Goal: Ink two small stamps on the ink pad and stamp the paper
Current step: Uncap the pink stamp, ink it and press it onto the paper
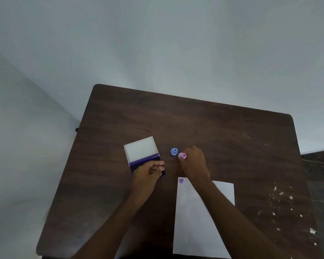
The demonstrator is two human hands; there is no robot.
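Observation:
An ink pad (145,159) lies open on the dark wooden table (195,124), its white lid folded back and its purple pad partly hidden under my left hand (148,171), which rests on the pad's near edge with fingers curled. A blue stamp (174,151) stands on the table to the right of the pad. Beside it is a pink stamp (182,155), and the fingertips of my right hand (194,161) close on it. A white sheet of paper (193,217) lies nearer to me, with one purple print (181,181) at its far left corner.
The table stands against pale walls in a corner. White flecks (281,202) are scattered on the table's right side. My right forearm crosses over the paper's upper part.

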